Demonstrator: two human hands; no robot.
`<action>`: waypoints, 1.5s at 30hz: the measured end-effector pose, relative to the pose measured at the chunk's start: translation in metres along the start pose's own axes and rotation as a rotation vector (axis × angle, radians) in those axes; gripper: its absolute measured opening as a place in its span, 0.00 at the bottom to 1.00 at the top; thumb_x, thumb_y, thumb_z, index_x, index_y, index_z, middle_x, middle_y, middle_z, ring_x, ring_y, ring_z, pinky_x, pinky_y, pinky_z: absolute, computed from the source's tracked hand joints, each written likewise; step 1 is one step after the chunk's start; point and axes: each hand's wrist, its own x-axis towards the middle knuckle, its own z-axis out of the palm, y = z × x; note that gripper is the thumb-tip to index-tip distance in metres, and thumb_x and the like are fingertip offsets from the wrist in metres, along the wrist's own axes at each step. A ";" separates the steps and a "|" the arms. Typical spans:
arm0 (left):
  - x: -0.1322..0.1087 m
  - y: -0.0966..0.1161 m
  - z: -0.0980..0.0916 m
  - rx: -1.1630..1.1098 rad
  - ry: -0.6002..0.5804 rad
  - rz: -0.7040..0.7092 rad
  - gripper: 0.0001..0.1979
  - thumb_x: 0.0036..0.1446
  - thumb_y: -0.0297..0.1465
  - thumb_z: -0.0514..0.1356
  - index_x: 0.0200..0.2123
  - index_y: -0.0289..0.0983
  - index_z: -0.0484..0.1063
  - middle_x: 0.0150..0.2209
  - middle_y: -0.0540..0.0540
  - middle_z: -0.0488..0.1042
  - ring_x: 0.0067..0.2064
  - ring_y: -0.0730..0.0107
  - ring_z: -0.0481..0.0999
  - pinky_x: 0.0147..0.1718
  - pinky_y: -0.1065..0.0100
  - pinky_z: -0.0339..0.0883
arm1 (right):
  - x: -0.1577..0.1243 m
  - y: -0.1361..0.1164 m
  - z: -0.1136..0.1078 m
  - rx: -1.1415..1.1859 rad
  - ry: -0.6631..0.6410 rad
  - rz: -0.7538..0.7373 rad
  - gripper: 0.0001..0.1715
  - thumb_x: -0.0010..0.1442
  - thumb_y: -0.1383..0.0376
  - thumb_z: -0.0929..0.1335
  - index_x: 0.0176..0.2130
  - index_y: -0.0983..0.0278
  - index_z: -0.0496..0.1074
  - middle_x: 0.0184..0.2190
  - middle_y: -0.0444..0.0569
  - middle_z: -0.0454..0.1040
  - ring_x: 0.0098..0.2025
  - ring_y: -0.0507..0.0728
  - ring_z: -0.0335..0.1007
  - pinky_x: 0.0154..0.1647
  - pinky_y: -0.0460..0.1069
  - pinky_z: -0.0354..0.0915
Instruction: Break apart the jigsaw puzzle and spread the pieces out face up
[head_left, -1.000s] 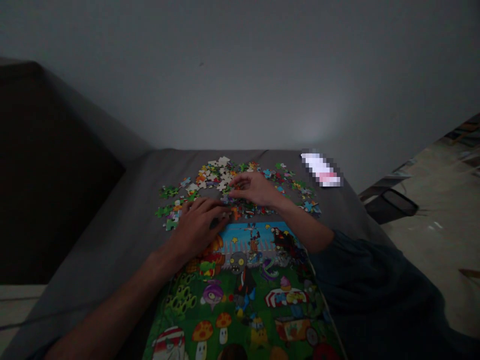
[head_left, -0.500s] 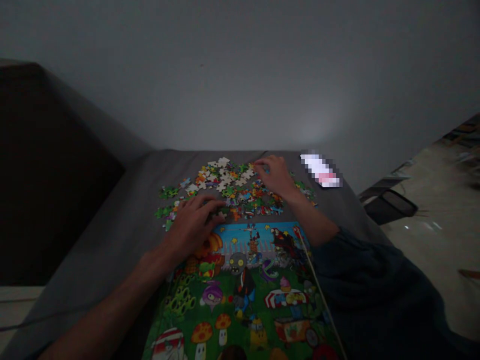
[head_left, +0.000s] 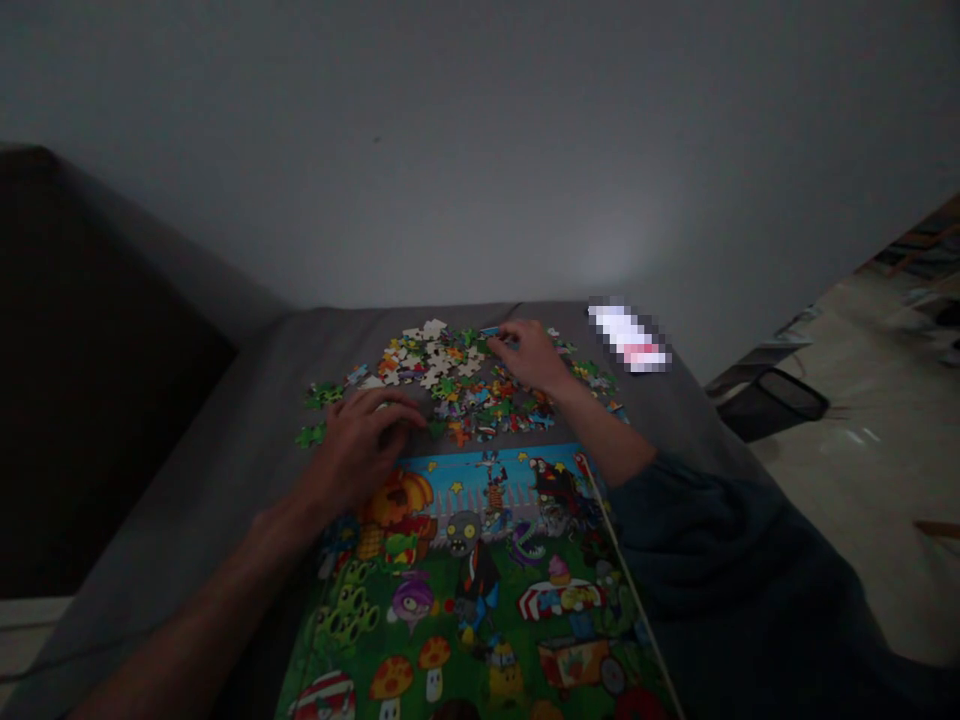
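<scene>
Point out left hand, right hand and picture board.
Left hand [head_left: 358, 432]: head view, back of the hand.
Right hand [head_left: 532, 356]: head view, back of the hand.
Picture board [head_left: 480, 584]: head view, printed face.

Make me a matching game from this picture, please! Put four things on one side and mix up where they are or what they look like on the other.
Things:
1. left hand
2. right hand
3. picture board
4. glowing screen

Clues:
A. at the far right corner of the grey cloth
B. at the far side of the puzzle pieces, below a dark sleeve in the view
C. covered in printed cartoon characters
D. by the left part of the puzzle pieces

Pairs: 1-D, 2-B, 3-C, 4-A
</scene>
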 end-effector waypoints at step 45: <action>0.087 -0.034 -0.034 -0.001 -0.101 -0.176 0.22 0.68 0.43 0.57 0.57 0.41 0.81 0.45 0.43 0.85 0.41 0.58 0.81 0.44 0.59 0.74 | -0.018 -0.022 0.016 -0.217 -0.169 -0.276 0.23 0.77 0.53 0.64 0.66 0.54 0.75 0.59 0.55 0.77 0.63 0.69 0.64 0.58 0.61 0.64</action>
